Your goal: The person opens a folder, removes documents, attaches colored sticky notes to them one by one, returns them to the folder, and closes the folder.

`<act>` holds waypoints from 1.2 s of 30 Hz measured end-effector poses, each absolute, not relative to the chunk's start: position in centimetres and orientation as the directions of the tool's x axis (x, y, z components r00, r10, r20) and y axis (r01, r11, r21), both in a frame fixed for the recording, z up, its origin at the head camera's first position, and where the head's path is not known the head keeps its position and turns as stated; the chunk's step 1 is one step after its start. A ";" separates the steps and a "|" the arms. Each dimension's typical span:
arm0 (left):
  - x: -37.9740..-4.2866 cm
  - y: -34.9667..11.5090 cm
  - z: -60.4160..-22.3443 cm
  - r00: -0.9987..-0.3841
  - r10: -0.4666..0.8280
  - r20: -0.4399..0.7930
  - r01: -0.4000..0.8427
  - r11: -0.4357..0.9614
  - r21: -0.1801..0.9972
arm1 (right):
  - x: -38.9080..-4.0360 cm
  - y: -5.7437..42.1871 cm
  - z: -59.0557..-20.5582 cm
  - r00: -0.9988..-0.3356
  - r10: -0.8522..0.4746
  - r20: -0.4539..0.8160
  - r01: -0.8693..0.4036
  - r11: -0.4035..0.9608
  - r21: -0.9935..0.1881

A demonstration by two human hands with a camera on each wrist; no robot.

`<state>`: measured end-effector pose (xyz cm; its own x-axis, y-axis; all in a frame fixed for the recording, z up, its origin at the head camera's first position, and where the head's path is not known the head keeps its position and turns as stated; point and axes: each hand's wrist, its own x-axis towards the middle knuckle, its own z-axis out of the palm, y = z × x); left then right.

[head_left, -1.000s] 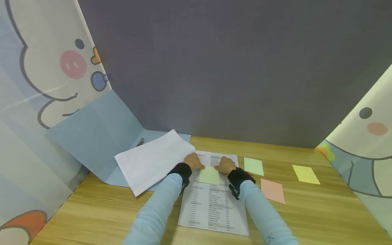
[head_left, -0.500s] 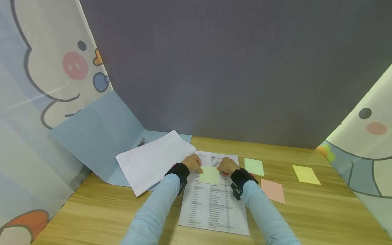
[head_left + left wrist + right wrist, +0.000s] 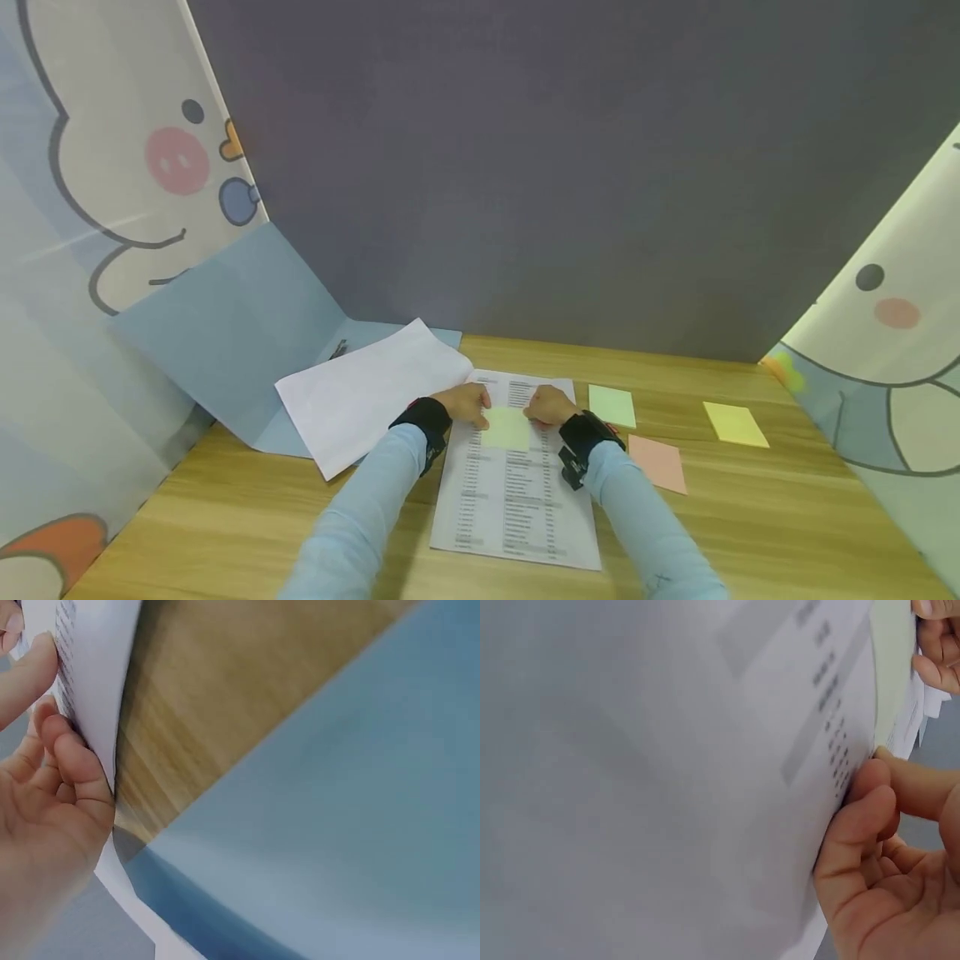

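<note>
A pale green sticky note (image 3: 505,429) lies on the upper part of a printed sheet (image 3: 517,508) of tabular text. My left hand (image 3: 465,405) is at the note's left edge. Its thumb (image 3: 34,675) reaches forward, apart from the loosely bent fingers, which rest against the paper. At the note's upper right corner is my right hand (image 3: 552,406). In the right wrist view, its thumb and forefinger meet at the edge of the pale green note (image 3: 891,660), with the other fingers curled on the sheet. The underside of the note is hidden.
Left of the sheet, a blank white page (image 3: 371,400) overlaps an open blue folder (image 3: 240,333), with a dark clip (image 3: 339,349) inside it. To the right lie a green note (image 3: 612,406), a pink note (image 3: 658,463) and a yellow note (image 3: 736,424).
My left thumb and forefinger have spread further apart at the note's left side. The right hand stays by the upper right corner with small shifts. The view has swung slightly.
</note>
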<state>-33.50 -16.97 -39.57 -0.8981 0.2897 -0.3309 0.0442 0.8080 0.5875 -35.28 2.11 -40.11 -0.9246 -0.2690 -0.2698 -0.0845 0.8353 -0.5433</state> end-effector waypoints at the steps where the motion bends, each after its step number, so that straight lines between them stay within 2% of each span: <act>1: -33.5 -17.1 -39.5 -0.894 0.298 -0.335 0.043 0.801 0.597 | -35.4 2.1 -40.1 -0.924 -0.274 -0.267 -0.088 0.832 -0.549; 5: -33.4 -17.4 -38.8 -0.895 0.320 -0.309 0.072 0.790 0.609 | -35.7 2.2 -40.1 -0.932 -0.287 -0.222 -0.097 0.787 -0.609; 10: -32.5 -17.7 -38.3 -0.923 0.317 -0.219 0.117 0.772 0.625 | -35.3 3.4 -40.5 -0.935 -0.301 -0.188 -0.040 0.615 -0.788; 12: -31.9 -17.7 -38.1 -0.939 0.294 -0.177 0.102 0.732 0.674 | -35.0 4.1 -40.6 -0.936 -0.306 -0.175 -0.023 0.550 -0.835; 15: -30.9 -17.9 -37.8 -0.956 0.272 -0.113 0.089 0.634 0.768 | -34.4 5.5 -40.3 -0.943 -0.304 -0.138 -0.045 0.526 -0.849; 18: -29.7 -18.3 -37.6 -0.955 0.286 -0.077 0.106 0.573 0.813 | -33.5 7.4 -39.6 -0.942 -0.314 -0.117 -0.080 0.550 -0.831; 23: -27.2 -19.1 -37.1 -0.932 0.349 -0.099 0.138 0.594 0.792 | -32.3 11.8 -38.2 -0.940 -0.333 -0.076 -0.149 0.602 -0.785; 27: -25.4 -19.6 -36.7 -0.916 0.388 -0.104 0.149 0.568 0.809 | -32.6 16.6 -37.9 -0.968 -0.251 0.009 -0.194 0.726 -0.659; 32: -23.8 -20.0 -36.3 -0.908 0.411 -0.080 0.172 0.540 0.824 | -33.5 23.0 -38.5 -0.995 -0.041 0.087 -0.077 0.878 -0.473; 36: -23.0 -20.1 -36.6 -0.906 0.414 -0.089 0.165 0.538 0.827 | -33.8 26.9 -39.2 -0.994 0.083 0.076 0.047 0.919 -0.391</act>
